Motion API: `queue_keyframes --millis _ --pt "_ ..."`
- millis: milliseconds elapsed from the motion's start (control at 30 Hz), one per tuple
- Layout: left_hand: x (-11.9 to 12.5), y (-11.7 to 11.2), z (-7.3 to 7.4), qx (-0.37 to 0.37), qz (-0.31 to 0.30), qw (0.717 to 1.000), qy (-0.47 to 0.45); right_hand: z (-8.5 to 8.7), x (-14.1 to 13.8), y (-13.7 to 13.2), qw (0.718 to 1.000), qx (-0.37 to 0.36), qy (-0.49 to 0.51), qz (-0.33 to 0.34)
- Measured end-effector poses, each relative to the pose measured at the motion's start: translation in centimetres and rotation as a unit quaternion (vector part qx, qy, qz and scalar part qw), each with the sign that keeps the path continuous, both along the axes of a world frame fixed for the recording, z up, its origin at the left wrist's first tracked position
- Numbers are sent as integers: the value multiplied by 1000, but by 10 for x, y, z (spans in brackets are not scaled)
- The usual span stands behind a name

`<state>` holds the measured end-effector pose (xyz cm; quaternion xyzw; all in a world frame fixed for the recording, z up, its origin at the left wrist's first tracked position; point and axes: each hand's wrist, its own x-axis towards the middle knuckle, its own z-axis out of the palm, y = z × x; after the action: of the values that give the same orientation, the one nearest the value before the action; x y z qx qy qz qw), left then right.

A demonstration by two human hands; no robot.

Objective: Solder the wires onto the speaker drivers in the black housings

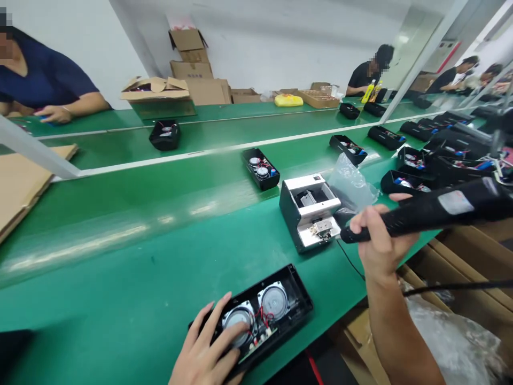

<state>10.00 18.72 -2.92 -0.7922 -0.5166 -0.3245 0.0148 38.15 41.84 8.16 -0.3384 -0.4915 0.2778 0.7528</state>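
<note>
An open black speaker housing (294,299) with two round silver drivers and red wires lies at the near edge of the green bench. My left hand (206,350) rests on its left end, fingers spread flat over one driver. My right hand (379,235) is closed around a black electric screwdriver (436,207), whose tip points left at a small silver and black screw feeder box (309,211). The tip is right at the feeder's front slot.
Several more open black housings (261,168) sit along the green belt (120,214) and at the right. A clear plastic bag (352,182) lies behind the feeder. Cardboard boxes (192,69) stack at the back. Other people work at the far left and far right.
</note>
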Motion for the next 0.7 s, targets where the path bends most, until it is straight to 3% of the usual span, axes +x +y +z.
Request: queue_keyframes --millis 100,300,433,600,700 --pt "10 12 2 -15 3 1000 -3 6 -11 16 998 -1 -62 6" --pt "16 20 9 -29 5 1000 7 -9 -14 13 983 -81 -149 63" --pt "18 19 7 -19 13 1000 18 -10 -8 -17 967 -147 -153 142" --pt "21 18 9 -31 19 999 34 17 -8 -74 970 -73 -26 229" --pt "21 16 10 -48 15 998 36 33 -21 -107 955 -49 1 291"
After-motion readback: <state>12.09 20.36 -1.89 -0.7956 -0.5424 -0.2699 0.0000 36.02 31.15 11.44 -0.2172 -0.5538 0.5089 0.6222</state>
